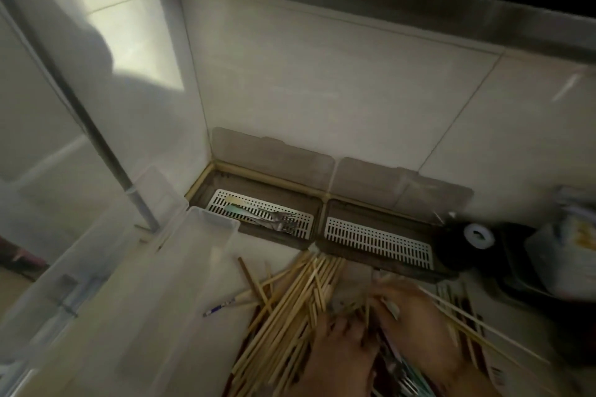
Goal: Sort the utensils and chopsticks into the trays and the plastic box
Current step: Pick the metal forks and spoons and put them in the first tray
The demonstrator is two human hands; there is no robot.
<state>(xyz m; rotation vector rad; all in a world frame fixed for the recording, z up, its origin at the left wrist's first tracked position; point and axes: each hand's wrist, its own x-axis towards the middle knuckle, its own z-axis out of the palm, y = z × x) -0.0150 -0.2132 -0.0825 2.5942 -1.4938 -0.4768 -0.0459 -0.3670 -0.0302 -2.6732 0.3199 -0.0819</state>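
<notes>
- We have both hands down in the heap of bamboo chopsticks (290,309) at about 5 o'clock on the desk (277,255); the left hand (338,354) lies at 6 o'clock, the right hand (419,325) just beside it toward 5
- The picture is dim and smeared there, so we cannot tell whether either hand's fingers are curled round anything or only spread over the sticks
- Metal utensils (400,377) seem to lie under and between the hands, mixed in with the sticks; we judge the step in hand is picking one kind out of the tangle
- The left tray (258,213) at 12 o'clock already holds a few forks (277,219) on its white grid; the right tray (377,242) at 1 o'clock shows only its grid
- The clear plastic box (154,284) stands open at 9 o'clock, nothing visible in it
- To do this well, we should gather sticks that lie the same way, square their ends, and lift them as one bundle toward the box, keeping metal pieces out of the bundle
- One patterned chopstick (222,306) lies apart at 7 o'clock; we should not forget it
</notes>
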